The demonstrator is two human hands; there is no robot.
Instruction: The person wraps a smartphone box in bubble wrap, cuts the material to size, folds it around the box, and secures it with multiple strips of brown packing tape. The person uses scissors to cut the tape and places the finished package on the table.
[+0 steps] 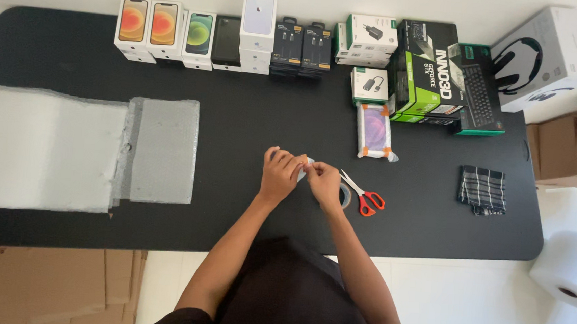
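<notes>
Left hand [279,175]: pinching the strip [307,162].
Right hand [324,182]: pinching the strip too, over the tape [345,196].
Scissors [364,194]: lying at 3 o'clock on the surface [250,132].

The tabletop [73,52] is matt black and smooth, and at nine o'clock on it lies a sheet of bubble wrap [79,151], translucent plastic with a fine dimpled surface. Just right of centre the scissors [362,193] show bright metal blades and glossy red plastic handles, while at three o'clock the folded cloth [482,190] looks soft, woven, dark with pale stripes. Along twelve o'clock the phone boxes [165,31] are smooth white cardboard with a slight sheen, and plain brown corrugated cardboard [43,283] lies at seven o'clock on the floor.
</notes>
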